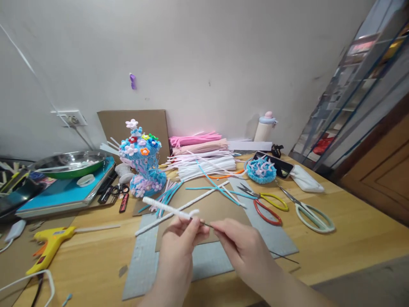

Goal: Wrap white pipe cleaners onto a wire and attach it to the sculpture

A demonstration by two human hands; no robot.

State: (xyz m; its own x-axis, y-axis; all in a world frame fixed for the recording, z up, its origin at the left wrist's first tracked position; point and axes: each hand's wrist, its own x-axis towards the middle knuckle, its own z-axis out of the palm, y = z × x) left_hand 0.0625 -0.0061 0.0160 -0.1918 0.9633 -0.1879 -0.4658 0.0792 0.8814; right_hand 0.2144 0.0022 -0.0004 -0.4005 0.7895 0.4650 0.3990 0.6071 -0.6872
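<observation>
Over the grey mat, my left hand [180, 245] pinches a thin dark rod where a white fuzzy stem [166, 208] wraps round it. The wrapped part points up and left, and a short loose end curls out near my fingertips. On the right, my right hand [239, 243] has its fingers closed on the bare rod, whose far end [286, 257] sticks out beyond the hand. Beneath lies a brown cardboard sheet [191, 192] with a long white stem [150, 226] and several blue stems [228, 197] on it.
A yellow glue gun [53, 245] lies at the left. Behind my hands stands a blue flowered ornament [145, 166]. Red-and-yellow scissors [268, 213] and white-handled scissors [315, 217] lie at the right, near a round blue piece [261, 169]. Stem bundles [206, 166] lie near the wall.
</observation>
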